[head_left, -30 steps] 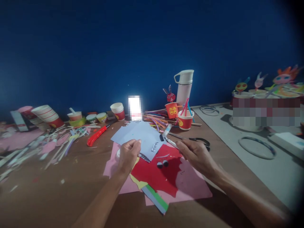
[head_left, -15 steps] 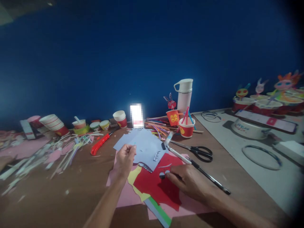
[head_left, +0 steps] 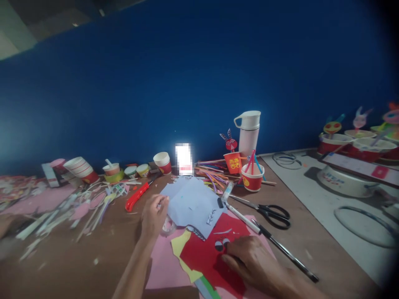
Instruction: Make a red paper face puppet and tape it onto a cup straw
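My left hand is raised over the left edge of the papers, its fingers curled in toward the thumb; anything between them is too small to make out. Just beside it lies a clear tape roll. My right hand rests on the red paper, fingers bent, their tips at the right one of two black-and-white paper eyes. Pale blue sheets with a drawn leafy sprig overlap the red paper. Yellow paper and pink paper show beneath.
Right of the papers lie a white pen, a black pen and black scissors. A red cutter is at the left. Behind stand paper cups and a white flask. Paper strips cover the far left.
My left hand has shifted left off the blue sheets, and the tape roll has come into view. My right hand stays by the eyes. The view has shifted slightly.
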A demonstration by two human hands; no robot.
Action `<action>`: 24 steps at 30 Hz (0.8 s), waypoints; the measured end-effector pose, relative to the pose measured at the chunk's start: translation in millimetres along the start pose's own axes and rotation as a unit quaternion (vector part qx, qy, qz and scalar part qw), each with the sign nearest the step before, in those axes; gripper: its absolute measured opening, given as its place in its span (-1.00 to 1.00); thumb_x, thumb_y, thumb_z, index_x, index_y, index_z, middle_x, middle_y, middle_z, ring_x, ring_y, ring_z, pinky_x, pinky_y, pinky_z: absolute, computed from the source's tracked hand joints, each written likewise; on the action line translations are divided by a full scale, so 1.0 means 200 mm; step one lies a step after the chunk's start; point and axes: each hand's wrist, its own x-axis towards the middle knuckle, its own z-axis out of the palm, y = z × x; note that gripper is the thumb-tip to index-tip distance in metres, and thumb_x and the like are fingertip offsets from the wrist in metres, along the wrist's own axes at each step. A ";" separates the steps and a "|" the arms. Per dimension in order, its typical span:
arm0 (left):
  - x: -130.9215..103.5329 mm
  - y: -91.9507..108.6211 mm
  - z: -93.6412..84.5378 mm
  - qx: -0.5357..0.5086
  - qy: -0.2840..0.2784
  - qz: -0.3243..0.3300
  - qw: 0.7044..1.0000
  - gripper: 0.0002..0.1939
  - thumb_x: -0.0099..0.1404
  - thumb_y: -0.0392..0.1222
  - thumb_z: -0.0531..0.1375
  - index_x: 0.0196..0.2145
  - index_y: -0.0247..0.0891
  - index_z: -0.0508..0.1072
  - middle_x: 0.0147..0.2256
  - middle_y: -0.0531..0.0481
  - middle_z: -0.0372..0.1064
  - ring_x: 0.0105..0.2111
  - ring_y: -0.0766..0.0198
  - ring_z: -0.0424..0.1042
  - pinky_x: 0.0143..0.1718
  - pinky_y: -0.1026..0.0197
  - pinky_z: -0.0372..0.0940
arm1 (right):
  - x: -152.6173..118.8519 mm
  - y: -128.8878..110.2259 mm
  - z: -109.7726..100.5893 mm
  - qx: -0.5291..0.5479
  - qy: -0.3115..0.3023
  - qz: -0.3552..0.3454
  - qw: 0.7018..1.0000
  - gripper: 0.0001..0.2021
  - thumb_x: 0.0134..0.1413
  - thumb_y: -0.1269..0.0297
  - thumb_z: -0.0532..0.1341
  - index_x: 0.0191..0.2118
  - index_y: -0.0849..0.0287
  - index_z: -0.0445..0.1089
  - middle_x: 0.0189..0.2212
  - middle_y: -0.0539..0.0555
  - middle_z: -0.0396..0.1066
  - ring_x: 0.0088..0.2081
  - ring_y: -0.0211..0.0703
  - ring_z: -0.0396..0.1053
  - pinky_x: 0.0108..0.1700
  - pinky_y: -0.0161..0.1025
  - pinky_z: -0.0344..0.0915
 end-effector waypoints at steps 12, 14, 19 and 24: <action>0.01 -0.07 0.04 0.115 -0.099 -0.016 0.988 -0.72 0.13 0.01 0.10 -0.36 -0.22 0.47 -0.29 -0.06 0.43 -0.31 0.15 0.40 -0.25 0.18 0.24 | 0.01 0.01 0.01 -0.003 -0.012 0.013 1.000 -0.73 0.17 0.30 0.05 -0.56 0.16 0.25 -0.61 -0.03 0.36 -0.57 -0.29 0.26 -0.47 -0.30 -0.05; 0.02 -0.08 0.04 0.119 -0.098 -0.025 0.988 -0.69 0.14 0.02 0.09 -0.30 -0.24 0.46 -0.24 -0.09 0.43 -0.29 0.14 0.40 -0.26 0.19 0.24 | 0.02 0.01 0.01 -0.002 -0.011 0.015 1.000 -0.72 0.17 0.31 0.05 -0.56 0.16 0.24 -0.62 -0.04 0.35 -0.58 -0.30 0.25 -0.48 -0.30 -0.05; 0.02 -0.09 0.04 0.133 -0.092 -0.037 0.986 -0.57 0.10 0.06 0.13 -0.16 -0.28 0.43 -0.20 -0.17 0.42 -0.24 0.08 0.40 -0.26 0.16 0.23 | 0.02 0.00 0.01 -0.005 -0.006 0.016 1.000 -0.73 0.18 0.31 0.05 -0.55 0.16 0.24 -0.61 -0.05 0.35 -0.56 -0.29 0.26 -0.46 -0.30 -0.04; 0.02 -0.06 0.05 0.117 -0.092 -0.025 0.989 -0.80 0.07 -0.05 0.15 -0.47 -0.24 0.42 -0.39 -0.04 0.44 -0.37 0.16 0.40 -0.36 0.23 0.23 | 0.02 0.00 0.01 -0.007 -0.003 0.012 1.000 -0.72 0.16 0.31 0.06 -0.57 0.17 0.24 -0.61 -0.04 0.36 -0.55 -0.28 0.27 -0.46 -0.30 -0.05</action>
